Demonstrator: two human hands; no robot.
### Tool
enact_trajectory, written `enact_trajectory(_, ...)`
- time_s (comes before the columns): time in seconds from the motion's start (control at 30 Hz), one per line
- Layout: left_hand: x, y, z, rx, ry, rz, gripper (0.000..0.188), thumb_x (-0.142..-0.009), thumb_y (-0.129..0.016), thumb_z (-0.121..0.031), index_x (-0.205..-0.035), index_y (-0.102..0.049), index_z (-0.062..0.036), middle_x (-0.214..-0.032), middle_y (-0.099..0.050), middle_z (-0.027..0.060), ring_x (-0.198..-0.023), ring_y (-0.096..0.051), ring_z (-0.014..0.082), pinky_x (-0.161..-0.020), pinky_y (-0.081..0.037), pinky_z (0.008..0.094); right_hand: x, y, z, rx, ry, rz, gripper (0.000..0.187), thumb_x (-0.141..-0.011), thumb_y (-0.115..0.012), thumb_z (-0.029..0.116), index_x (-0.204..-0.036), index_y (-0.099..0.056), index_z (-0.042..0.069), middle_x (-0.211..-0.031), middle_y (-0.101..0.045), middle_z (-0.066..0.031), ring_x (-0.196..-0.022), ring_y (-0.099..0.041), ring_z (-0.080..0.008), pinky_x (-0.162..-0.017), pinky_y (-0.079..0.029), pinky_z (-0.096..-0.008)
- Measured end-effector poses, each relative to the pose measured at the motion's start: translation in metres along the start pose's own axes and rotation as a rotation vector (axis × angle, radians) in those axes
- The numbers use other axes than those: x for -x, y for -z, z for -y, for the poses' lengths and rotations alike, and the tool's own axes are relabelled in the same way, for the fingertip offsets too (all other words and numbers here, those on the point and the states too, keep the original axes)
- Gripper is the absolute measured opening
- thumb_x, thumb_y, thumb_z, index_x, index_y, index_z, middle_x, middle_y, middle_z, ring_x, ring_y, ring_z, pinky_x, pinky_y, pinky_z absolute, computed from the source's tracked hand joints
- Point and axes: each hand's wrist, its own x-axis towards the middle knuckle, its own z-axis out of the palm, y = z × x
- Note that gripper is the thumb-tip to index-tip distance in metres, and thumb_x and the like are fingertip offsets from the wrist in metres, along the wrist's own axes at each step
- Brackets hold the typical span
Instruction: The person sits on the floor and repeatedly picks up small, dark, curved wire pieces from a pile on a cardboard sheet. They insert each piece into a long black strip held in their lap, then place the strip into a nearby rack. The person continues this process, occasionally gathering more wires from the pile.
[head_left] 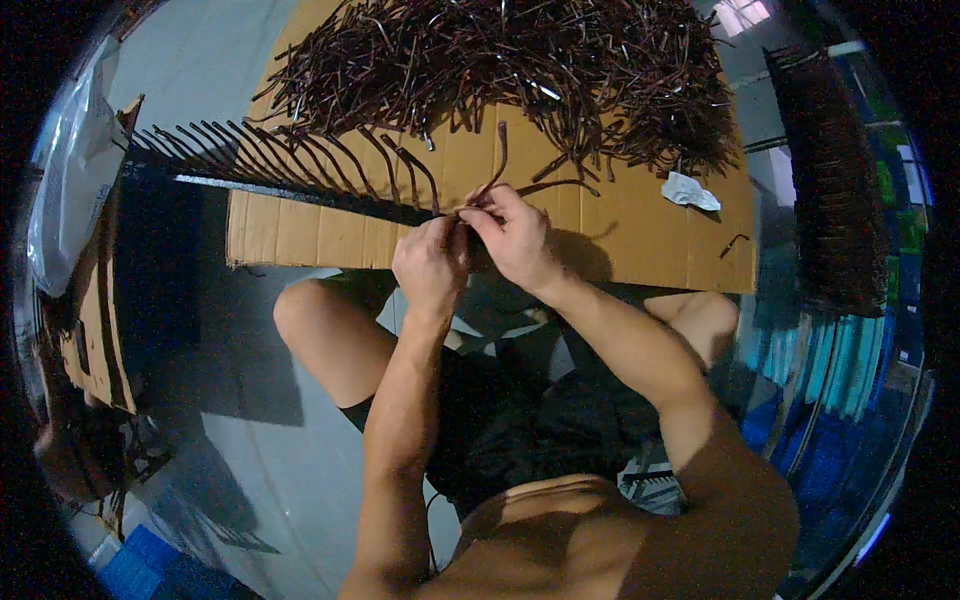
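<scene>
A long dark rack bar slants across the left of the cardboard, with a row of thin, curved dark-brown strips standing along it; they look like eyeglass temple arms. At its right end my left hand is closed, fingers curled in, and what lies in its grip is hidden. Pressed up beside it, my right hand pinches curved brown strips; one sticks up and another points right. The two hands touch at the fingertips. Beyond them lies a big tangled heap of the same strips.
The heap rests on a cardboard sheet, with crumpled white paper and a loose strip at right. Another filled rack stands far right near blue-green sheets. A plastic bag hangs at left. My bent legs flank the cardboard's near edge.
</scene>
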Motion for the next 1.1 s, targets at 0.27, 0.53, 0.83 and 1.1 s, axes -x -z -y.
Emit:
enact_trajectory(0.27,0.001,-0.001,0.002,-0.029,0.008,0.024,0.01,-0.078,-0.063,-0.016,-0.08,-0.06,-0.0065,-0.07,-0.06,0.0148,-0.066,-0.058,0.0349,-0.06,-0.045,0.0418,0.002,0.001,0.004,-0.132,-0.052,0.022,0.016,-0.088,-0.06,0.008,-0.099,-0.057,-0.003,-0.088,-0.068,-0.0102,-0.08,-0.066,-0.0156,-0.072,-0.051,-0.0267)
enact_trajectory(0.53,0.006,0.001,0.003,-0.096,0.079,0.054,0.013,-0.081,-0.063,-0.019,-0.079,-0.061,-0.0061,-0.067,-0.061,0.0146,-0.063,-0.059,0.0348,-0.056,-0.046,0.0419,-0.017,0.012,-0.008,0.049,0.046,0.287,0.018,-0.089,-0.058,0.009,-0.105,-0.058,0.001,-0.089,-0.065,-0.0071,-0.081,-0.063,-0.0131,-0.07,-0.051,-0.0262)
enact_trajectory(0.83,0.01,0.005,-0.022,0.003,0.092,0.098,0.016,-0.079,-0.066,-0.023,-0.08,-0.067,-0.0067,-0.072,-0.065,0.0101,-0.065,-0.062,0.0286,-0.061,-0.048,0.0382,-0.021,0.064,-0.04,0.511,-0.203,0.236,0.016,-0.087,-0.057,0.017,-0.085,-0.056,0.001,-0.07,-0.059,-0.0194,-0.062,-0.058,-0.032,-0.058,-0.048,-0.0363)
enact_trajectory(1.1,0.012,0.001,-0.013,-0.107,-0.082,-0.013,0.013,-0.078,-0.066,-0.019,-0.077,-0.062,-0.0061,-0.071,-0.062,0.0114,-0.065,-0.059,0.0305,-0.058,-0.045,0.0398,0.015,0.034,-0.008,-0.694,-0.517,-0.201,0.037,-0.082,-0.064,0.006,-0.112,-0.045,-0.002,-0.092,-0.058,-0.0106,-0.068,-0.061,-0.017,-0.055,-0.052,-0.0275)
